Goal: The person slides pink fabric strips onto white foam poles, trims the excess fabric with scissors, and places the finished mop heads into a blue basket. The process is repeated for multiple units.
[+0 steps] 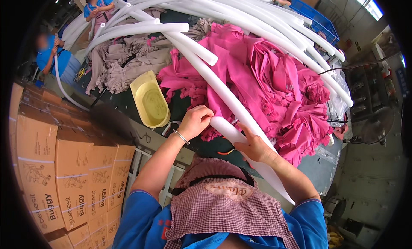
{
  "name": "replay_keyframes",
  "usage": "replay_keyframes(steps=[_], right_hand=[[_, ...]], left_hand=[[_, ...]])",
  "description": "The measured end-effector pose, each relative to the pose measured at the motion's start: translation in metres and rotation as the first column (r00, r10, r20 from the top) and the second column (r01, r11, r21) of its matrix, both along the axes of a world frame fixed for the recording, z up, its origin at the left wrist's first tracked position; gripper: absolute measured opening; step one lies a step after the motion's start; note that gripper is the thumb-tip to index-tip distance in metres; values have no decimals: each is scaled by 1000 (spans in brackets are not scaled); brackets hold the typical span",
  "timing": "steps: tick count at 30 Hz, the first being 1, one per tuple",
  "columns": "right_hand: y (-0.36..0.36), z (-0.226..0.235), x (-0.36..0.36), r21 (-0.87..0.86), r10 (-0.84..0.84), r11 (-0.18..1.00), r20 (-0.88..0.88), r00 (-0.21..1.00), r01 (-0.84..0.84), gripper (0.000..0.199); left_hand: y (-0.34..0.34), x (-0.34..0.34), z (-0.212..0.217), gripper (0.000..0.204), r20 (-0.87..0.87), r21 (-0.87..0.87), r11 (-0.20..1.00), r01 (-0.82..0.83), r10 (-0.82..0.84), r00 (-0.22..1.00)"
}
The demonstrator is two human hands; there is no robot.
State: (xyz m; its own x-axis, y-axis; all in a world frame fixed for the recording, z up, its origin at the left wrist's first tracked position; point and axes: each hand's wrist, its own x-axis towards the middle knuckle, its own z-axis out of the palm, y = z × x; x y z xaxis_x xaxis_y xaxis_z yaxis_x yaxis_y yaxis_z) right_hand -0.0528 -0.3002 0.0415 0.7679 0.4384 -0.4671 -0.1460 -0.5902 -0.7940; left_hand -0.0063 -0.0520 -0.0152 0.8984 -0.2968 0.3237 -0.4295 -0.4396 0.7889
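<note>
My right hand (257, 147) is wrapped round a white foam tube (274, 178), which slants from the middle of the table down past my right forearm. Close to this tube's upper end, my left hand (197, 122) has its fingertips pinched together on the edge of pink fabric (240, 64). The fabric lies in a large crumpled heap with gathered edges, just beyond both hands. Another long white foam tube (223, 92) crosses over the heap and runs down beside my right hand. What lies inside my left fingers is partly hidden.
A yellow plastic basin (150, 99) sits left of my left hand. Greyish-beige fabric (128, 69) and many white tubes (253, 21) cover the far table. Stacked cardboard boxes (73, 176) stand at left. Two people (60, 56) in blue work at far left; a blue crate (317, 24) is far right.
</note>
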Motion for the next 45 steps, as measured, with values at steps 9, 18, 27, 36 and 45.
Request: replay_keyframes(steps=[9, 18, 27, 36, 45], right_hand=[[29, -31, 47, 386, -128, 893, -269, 954, 229, 65], [59, -69, 53, 376, -274, 904, 144, 951, 204, 52], [69, -61, 32, 321, -262, 938, 406, 875, 132, 39], [52, -46, 21, 293, -240, 948, 404, 883, 124, 50], [-6, -4, -71, -10, -152, 986, 336, 929, 165, 45]], left_hand=[[-12, -1, 20, 9, -155, -22, 999, -35, 31, 987], [-37, -9, 15, 16, 457, 229, 927, -298, 168, 874], [-45, -7, -11, 35, -823, -566, 309, -764, -263, 504], [-82, -19, 2, 35, -801, -555, 341, -759, 26, 598], [-111, -27, 5, 30, -850, -511, 425, -747, -382, 364]])
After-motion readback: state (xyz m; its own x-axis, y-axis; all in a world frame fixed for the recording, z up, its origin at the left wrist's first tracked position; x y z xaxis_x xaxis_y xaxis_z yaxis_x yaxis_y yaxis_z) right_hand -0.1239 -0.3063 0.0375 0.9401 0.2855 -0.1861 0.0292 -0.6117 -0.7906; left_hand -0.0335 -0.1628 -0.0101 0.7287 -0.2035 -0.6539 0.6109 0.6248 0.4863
